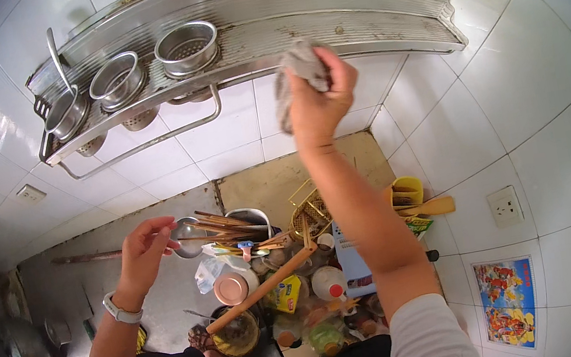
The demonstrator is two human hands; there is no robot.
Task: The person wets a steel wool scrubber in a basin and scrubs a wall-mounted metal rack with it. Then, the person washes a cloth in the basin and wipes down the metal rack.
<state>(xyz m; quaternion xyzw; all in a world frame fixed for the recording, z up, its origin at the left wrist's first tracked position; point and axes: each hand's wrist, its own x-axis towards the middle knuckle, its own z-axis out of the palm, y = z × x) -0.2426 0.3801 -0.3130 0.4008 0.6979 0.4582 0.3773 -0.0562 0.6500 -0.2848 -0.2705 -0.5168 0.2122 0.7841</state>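
A crumpled grey-beige cloth (297,78) is gripped in my right hand (323,99), raised close to the front edge of a ribbed metal wall shelf (378,23). Brownish spots mark the shelf's surface above the cloth. My left hand (147,245) holds nothing; its fingers are loosely curled and apart, over the counter beside a metal bowl (192,243). Perforated metal utensil cups (186,48) sit in the shelf's left part, and a ladle (57,60) stands in the leftmost one. Under the shelf runs a bent metal rail (145,143).
Chopsticks (220,225), a wooden rolling pin (264,288), jars and bottles (327,281) crowd the counter (180,290) below. A gold wire basket (311,213) and a yellow holder (408,190) stand near the right wall. Wall sockets (505,208) and a colourful poster (509,305) are at right.
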